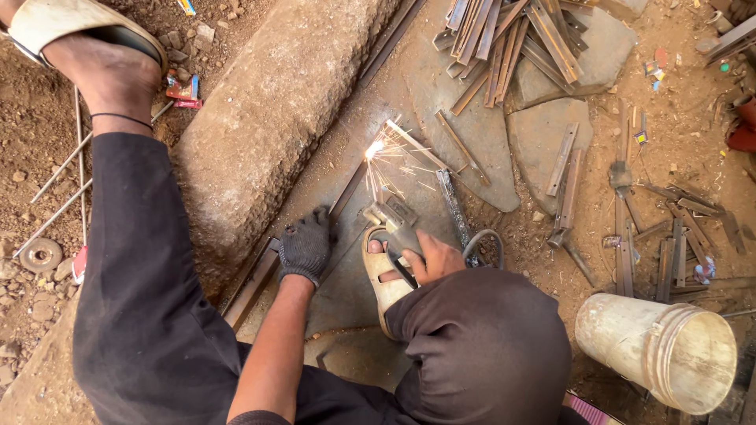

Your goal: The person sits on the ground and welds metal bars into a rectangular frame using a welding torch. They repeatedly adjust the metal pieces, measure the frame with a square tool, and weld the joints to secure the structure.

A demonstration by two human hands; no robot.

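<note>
Hands work low over the ground: left hand (305, 245), in a dark glove, presses flat with fingers curled on a long steel bar (346, 193) beside a stone slab (268, 118). Right hand (431, 260), bare, grips a welding holder (391, 223) whose rod tip throws sparks (375, 149) on the bar. A pale bucket (657, 350) lies far right.

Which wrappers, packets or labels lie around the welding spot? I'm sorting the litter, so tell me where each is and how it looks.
Red packet: on the dirt left of the stone slab, flat, crumpled, red with blue.
Small wrapper: top edge, on the dirt, narrow, yellow and blue.
Wrapper scraps: top right, on the dirt, tiny, red and blue.
Scrap: right, among the metal strips, small, pale blue and pink.
No signs or screens.
</note>
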